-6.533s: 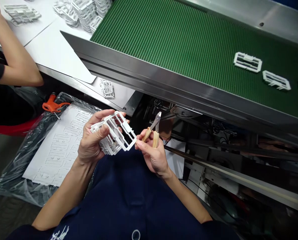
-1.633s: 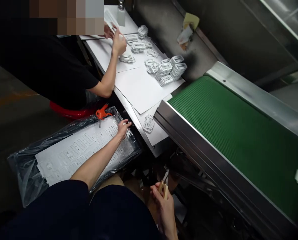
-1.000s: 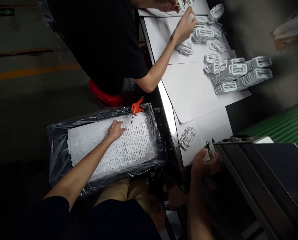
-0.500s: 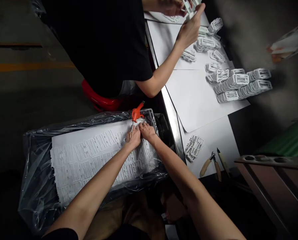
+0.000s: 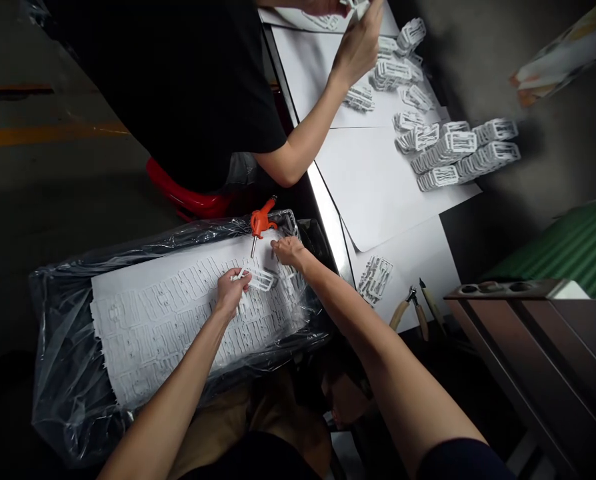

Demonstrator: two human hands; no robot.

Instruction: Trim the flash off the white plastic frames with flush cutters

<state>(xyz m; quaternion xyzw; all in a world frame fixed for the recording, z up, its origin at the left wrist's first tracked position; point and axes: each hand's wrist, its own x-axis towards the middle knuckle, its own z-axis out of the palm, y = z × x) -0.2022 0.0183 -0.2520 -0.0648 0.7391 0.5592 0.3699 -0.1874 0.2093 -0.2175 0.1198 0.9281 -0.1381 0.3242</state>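
Note:
My left hand (image 5: pixel 232 292) pinches a white slotted frame piece (image 5: pixel 261 279) above a stack of die-cut white sheets (image 5: pixel 128 293). Over the sheets' right end, my right hand (image 5: pixel 288 251) is closed with the fingers drawn together; whether anything is in them is hidden. Beside it an orange air blow gun (image 5: pixel 262 222) lies with its metal nozzle pointing down onto the sheets. Clear plastic film (image 5: pixel 61 373) lines the box around the stack.
A co-worker's hand (image 5: pixel 357 53) holds a white piece above the paper-covered table (image 5: pixel 373 187). Stacks of cut frames (image 5: pixel 448 153) and a smaller pile (image 5: pixel 376 279) stand there. Two-handled pliers (image 5: pixel 421 319) lie near a metal-edged case (image 5: pixel 508 290). A red stool (image 5: pixel 188 197) is behind.
My left hand has moved left and down, away from my right hand, and now holds a loose frame piece. My right hand has closed. The whole view has shifted slightly.

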